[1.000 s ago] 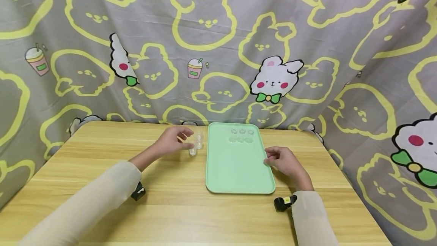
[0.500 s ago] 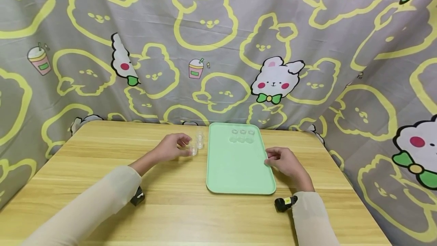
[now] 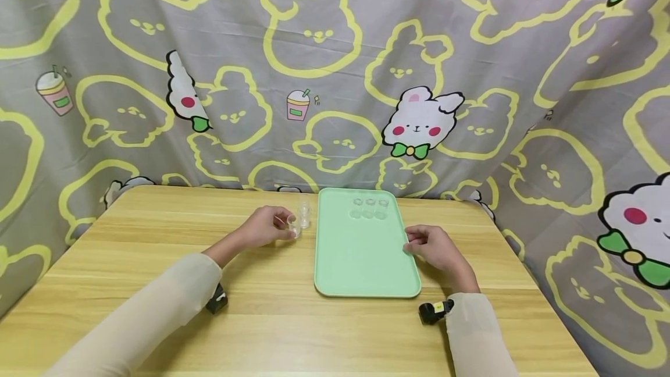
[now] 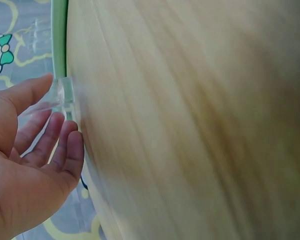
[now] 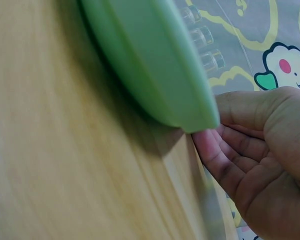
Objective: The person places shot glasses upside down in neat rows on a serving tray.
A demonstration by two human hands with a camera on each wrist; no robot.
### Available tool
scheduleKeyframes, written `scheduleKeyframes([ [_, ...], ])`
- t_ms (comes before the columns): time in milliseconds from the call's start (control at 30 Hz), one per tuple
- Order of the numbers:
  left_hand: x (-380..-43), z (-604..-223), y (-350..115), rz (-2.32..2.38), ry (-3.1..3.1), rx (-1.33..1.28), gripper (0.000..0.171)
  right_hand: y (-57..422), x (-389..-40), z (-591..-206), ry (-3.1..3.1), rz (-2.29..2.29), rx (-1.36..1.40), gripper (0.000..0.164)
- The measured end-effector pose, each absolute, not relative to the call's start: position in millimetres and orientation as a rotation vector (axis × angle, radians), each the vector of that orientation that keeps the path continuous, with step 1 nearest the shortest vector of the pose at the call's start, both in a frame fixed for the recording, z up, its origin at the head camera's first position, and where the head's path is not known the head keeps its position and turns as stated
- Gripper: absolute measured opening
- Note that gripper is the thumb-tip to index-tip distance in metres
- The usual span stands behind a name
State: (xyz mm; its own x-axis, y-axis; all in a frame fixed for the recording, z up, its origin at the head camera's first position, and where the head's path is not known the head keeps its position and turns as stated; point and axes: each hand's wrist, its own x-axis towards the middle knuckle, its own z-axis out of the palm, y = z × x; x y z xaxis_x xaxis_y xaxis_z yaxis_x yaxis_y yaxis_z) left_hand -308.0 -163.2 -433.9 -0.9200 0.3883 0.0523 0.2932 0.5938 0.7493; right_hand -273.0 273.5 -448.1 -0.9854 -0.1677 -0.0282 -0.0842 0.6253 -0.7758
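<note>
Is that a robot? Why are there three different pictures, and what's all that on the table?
No robot here: these are a person's two bare hands. The wide picture comes from a camera on the person's head, looking forward and down. The tilted ones come from the left wrist camera and right wrist camera, each watching its own hand.

On the wooden table lies a green tray, with small clear cups at its far end. The left hand holds another clear cup between thumb and fingers, and more cups stand just beyond it, left of the tray. The right hand pinches the tray's right edge.
</note>
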Motion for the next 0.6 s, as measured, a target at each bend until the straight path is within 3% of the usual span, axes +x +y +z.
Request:
scheduleKeyframes([
  [600, -315.3, -427.4, -166.5, 1.182, 2.642, 0.657, 0.029, 273.5, -273.2, -448.1, 2.746, -1.302, -0.208, 0.046],
])
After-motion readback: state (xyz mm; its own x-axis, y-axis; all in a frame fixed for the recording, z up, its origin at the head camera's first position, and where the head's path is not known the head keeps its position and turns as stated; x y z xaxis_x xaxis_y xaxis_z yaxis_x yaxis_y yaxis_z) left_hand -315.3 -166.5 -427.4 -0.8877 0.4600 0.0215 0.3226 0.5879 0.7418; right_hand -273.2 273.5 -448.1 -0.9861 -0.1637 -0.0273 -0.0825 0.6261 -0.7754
